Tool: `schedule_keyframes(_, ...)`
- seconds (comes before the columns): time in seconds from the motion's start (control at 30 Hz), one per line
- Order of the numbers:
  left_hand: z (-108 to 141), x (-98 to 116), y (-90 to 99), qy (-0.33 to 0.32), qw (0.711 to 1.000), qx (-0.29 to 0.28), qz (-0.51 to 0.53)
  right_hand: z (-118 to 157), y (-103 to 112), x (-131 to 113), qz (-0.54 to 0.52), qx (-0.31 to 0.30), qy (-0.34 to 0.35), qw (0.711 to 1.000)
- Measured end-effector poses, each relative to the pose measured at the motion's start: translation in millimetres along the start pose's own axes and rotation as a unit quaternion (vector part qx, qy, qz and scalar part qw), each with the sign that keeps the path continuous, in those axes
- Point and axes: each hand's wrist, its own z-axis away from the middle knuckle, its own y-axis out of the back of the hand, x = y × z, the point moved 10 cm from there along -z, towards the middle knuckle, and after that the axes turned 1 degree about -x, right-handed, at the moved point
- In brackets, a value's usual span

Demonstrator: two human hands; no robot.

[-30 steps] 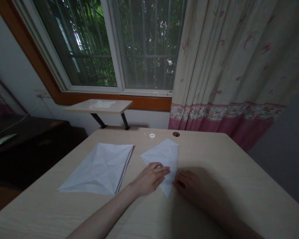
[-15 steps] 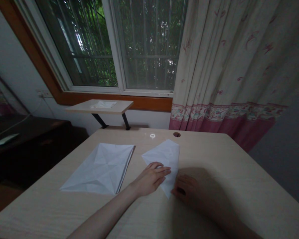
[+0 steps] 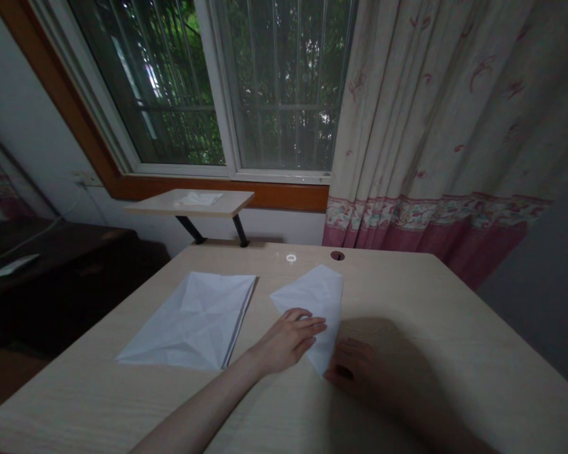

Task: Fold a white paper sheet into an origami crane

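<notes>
A folded sheet of white paper, kite-like in outline with a point toward me, lies on the table. My left hand rests flat on its middle, fingers stretched out. At its lower right edge, close to the near point, is my right hand, fingers curled and thumb at the tip. Shadow darkens this hand, so the exact contact is hard to see. To the left lies a stack of creased white paper.
The wooden table carries a small raised shelf at the back left, with white paper on it. A cable hole is near the back edge. Beyond stand a window and a patterned curtain.
My right hand has shifted very slightly along the paper's edge toward the near point. My left hand stays in place on the sheet. The view has moved a little.
</notes>
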Motion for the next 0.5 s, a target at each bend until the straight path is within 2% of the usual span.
schedule_keyframes(0.13, 0, 1, 0.3, -0.006, 1.0, -0.001, -0.003, 4, 10, 0, -0.017, 0.031, 0.038, 0.999)
schedule_keyframes(0.23, 0, 1, 0.4, -0.009, 1.0, -0.001, -0.002, 8, 14, 13, 0.005, 0.067, 0.037, 0.997)
schedule_keyframes(0.33, 0, 2, 0.7, -0.014, 1.0, -0.001, -0.002, 11, 17, 29, 0.045, 0.103, 0.016, 0.993)
schedule_keyframes(0.4, 0, 2, 0.9, -0.015, 1.0, 0.0, -0.002, 12, 21, 42, 0.064, 0.123, -0.021, 0.99)
schedule_keyframes(0.5, 0, 0, 0.4, -0.011, 1.0, 0.001, -0.002, 10, 24, 58, 0.029, 0.124, -0.076, 0.989)
